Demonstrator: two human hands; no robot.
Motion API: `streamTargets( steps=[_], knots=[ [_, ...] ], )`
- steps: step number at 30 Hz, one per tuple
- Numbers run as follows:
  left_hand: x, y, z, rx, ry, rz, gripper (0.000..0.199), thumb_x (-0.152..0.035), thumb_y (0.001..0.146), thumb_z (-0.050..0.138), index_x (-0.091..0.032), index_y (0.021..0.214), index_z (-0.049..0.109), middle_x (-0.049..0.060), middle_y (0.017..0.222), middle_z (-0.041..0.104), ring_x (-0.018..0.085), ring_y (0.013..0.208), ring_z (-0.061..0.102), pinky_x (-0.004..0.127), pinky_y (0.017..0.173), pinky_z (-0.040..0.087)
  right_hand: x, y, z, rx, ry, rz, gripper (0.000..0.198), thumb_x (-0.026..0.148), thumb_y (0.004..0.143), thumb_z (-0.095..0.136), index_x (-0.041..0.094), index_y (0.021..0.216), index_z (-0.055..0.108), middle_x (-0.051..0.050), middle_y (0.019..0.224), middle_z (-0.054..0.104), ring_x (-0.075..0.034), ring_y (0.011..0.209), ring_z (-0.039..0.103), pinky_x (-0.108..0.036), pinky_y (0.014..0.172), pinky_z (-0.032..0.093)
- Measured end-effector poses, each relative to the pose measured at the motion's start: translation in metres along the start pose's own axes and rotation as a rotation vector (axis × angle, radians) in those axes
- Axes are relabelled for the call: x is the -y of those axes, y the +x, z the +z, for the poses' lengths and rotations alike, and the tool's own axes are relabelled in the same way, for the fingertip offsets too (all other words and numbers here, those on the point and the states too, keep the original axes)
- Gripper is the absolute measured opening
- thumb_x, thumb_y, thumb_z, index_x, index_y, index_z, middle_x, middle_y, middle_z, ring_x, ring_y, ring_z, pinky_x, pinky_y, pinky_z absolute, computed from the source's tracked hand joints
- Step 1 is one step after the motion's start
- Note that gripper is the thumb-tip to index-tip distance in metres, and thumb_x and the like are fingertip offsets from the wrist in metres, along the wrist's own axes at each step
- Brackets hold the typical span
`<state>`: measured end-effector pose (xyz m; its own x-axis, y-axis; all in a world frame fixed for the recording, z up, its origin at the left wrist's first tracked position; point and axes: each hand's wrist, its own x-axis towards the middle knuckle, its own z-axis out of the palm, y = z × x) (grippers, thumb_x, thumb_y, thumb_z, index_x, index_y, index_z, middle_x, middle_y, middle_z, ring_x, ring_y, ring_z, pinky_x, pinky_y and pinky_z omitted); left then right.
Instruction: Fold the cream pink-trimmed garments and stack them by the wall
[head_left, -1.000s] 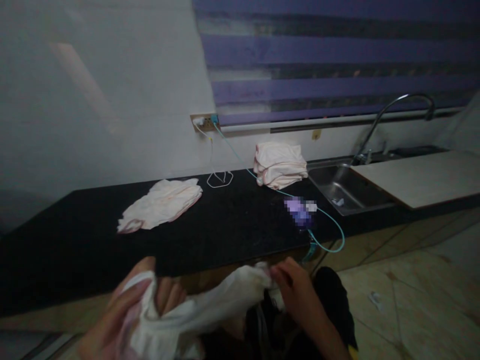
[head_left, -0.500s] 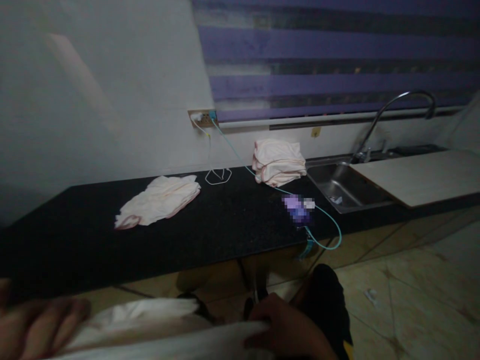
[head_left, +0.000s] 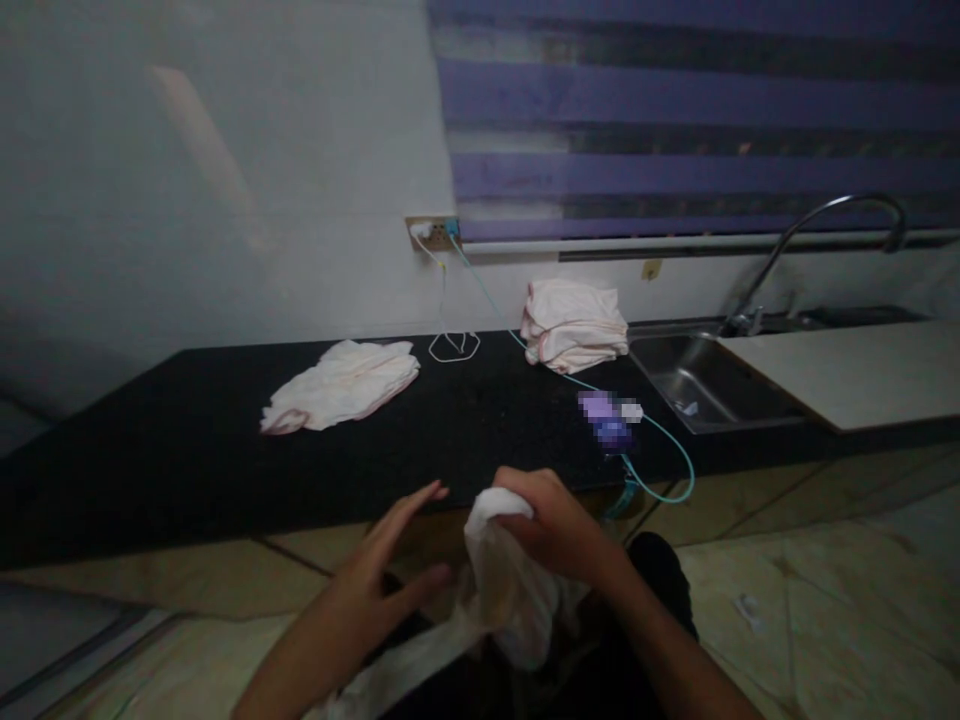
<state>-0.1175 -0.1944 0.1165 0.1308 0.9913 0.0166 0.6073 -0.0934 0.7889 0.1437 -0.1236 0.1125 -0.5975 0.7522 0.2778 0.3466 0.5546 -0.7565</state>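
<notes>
My right hand (head_left: 551,525) is closed around the gathered top of a white cloth (head_left: 517,600), which hangs down in front of the counter. A loose end of that cloth trails down to the left, over my lap. Beside it, my left hand (head_left: 382,570) is open, fingers stretched towards the counter and thumb apart. On the black counter (head_left: 450,440) lies a loosely flattened pile of white cloths with pink edging (head_left: 345,385). Further right, a neater stack of folded white cloths (head_left: 574,325) rests near the wall.
A blurred-out purple item (head_left: 607,420) with a teal cord (head_left: 686,460) sits near the front edge. At the right are a steel sink (head_left: 697,385), a curved faucet (head_left: 825,210) and a pale board (head_left: 840,370). A white cable (head_left: 454,350) hangs from the wall socket (head_left: 433,233).
Half a second ago both hands held the cloth stretched wide, low in view. Now my left hand has let go, and my right hand has risen with the cloth gathered in it.
</notes>
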Motion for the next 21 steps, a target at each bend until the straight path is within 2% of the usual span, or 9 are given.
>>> streamTargets(
  steps=[2, 4, 5, 7, 9, 12, 15, 17, 21],
  knots=[
    [-0.015, 0.019, 0.021, 0.127, -0.036, 0.062, 0.051, -0.052, 0.094, 0.063, -0.029, 0.139, 0.062, 0.007, 0.146, 0.062, 0.026, 0.13, 0.06, 0.041, 0.112, 0.049, 0.015, 0.01, -0.014, 0.026, -0.035, -0.073, 0.015, 0.019, 0.096, 0.06, 0.02, 0.082, 0.053, 0.005, 0.079, 0.055, -0.012, 0.074, 0.05, -0.023, 0.071, 0.032],
    [-0.029, 0.035, 0.031, 0.183, -0.071, 0.15, 0.037, -0.048, 0.1, 0.051, -0.023, 0.118, 0.072, 0.007, 0.124, 0.073, 0.022, 0.109, 0.068, 0.035, 0.101, 0.053, 0.025, 0.011, -0.029, 0.056, -0.128, -0.078, 0.015, 0.019, 0.097, 0.06, 0.02, 0.083, 0.053, 0.004, 0.078, 0.055, -0.012, 0.074, 0.051, -0.024, 0.068, 0.03],
    [-0.034, 0.041, 0.031, 0.156, -0.077, 0.184, 0.037, -0.047, 0.102, 0.047, -0.02, 0.107, 0.073, 0.006, 0.11, 0.075, 0.02, 0.098, 0.068, 0.032, 0.093, 0.054, 0.028, 0.009, -0.038, 0.063, -0.189, -0.059, 0.015, 0.02, 0.098, 0.059, 0.02, 0.084, 0.054, 0.004, 0.078, 0.055, -0.012, 0.074, 0.051, -0.024, 0.067, 0.029],
    [-0.042, 0.05, 0.025, 0.01, -0.066, 0.22, 0.037, -0.044, 0.101, 0.045, -0.017, 0.091, 0.069, 0.004, 0.089, 0.071, 0.017, 0.082, 0.064, 0.027, 0.078, 0.052, 0.027, 0.002, -0.054, 0.057, -0.308, 0.019, 0.015, 0.03, 0.1, 0.062, 0.02, 0.089, 0.056, 0.003, 0.078, 0.056, -0.014, 0.074, 0.052, -0.025, 0.066, 0.028],
    [-0.047, 0.055, 0.015, -0.142, -0.046, 0.247, 0.034, -0.041, 0.101, 0.045, -0.017, 0.086, 0.064, 0.001, 0.076, 0.063, 0.015, 0.072, 0.059, 0.024, 0.067, 0.046, 0.021, -0.007, -0.07, 0.078, -0.369, 0.1, 0.027, 0.045, 0.095, 0.07, 0.021, 0.098, 0.059, 0.001, 0.083, 0.059, -0.016, 0.079, 0.054, -0.024, 0.067, 0.03],
    [-0.051, 0.063, 0.002, -0.281, -0.054, 0.28, 0.029, -0.038, 0.1, 0.046, -0.017, 0.091, 0.064, -0.001, 0.072, 0.058, 0.015, 0.068, 0.055, 0.023, 0.062, 0.042, 0.007, -0.019, -0.086, 0.2, -0.352, 0.161, 0.046, 0.054, 0.083, 0.082, 0.021, 0.111, 0.064, -0.002, 0.093, 0.064, -0.021, 0.089, 0.058, -0.025, 0.072, 0.036],
    [-0.052, 0.071, -0.009, -0.393, -0.136, 0.287, 0.027, -0.04, 0.098, 0.05, -0.018, 0.098, 0.066, 0.001, 0.079, 0.061, 0.016, 0.073, 0.056, 0.023, 0.064, 0.043, -0.007, -0.027, -0.093, 0.288, -0.293, 0.151, 0.032, 0.045, 0.087, 0.081, 0.019, 0.101, 0.068, -0.003, 0.096, 0.066, -0.021, 0.091, 0.06, -0.027, 0.078, 0.04],
    [-0.05, 0.074, -0.017, -0.455, -0.247, 0.265, 0.026, -0.043, 0.095, 0.057, -0.019, 0.098, 0.067, 0.002, 0.082, 0.062, 0.015, 0.073, 0.055, 0.023, 0.064, 0.043, -0.014, -0.032, -0.093, 0.286, -0.226, 0.104, 0.025, 0.04, 0.09, 0.078, 0.018, 0.096, 0.068, -0.004, 0.1, 0.066, -0.02, 0.094, 0.061, -0.027, 0.083, 0.042],
    [-0.048, 0.076, -0.035, -0.513, -0.538, 0.209, 0.027, -0.039, 0.081, 0.079, -0.019, 0.096, 0.068, 0.0, 0.081, 0.059, 0.01, 0.061, 0.045, 0.019, 0.05, 0.031, -0.023, -0.045, -0.086, 0.17, -0.154, 0.095, 0.026, 0.037, 0.091, 0.076, 0.02, 0.108, 0.067, -0.003, 0.105, 0.067, -0.019, 0.098, 0.061, -0.026, 0.085, 0.043]
  ],
)
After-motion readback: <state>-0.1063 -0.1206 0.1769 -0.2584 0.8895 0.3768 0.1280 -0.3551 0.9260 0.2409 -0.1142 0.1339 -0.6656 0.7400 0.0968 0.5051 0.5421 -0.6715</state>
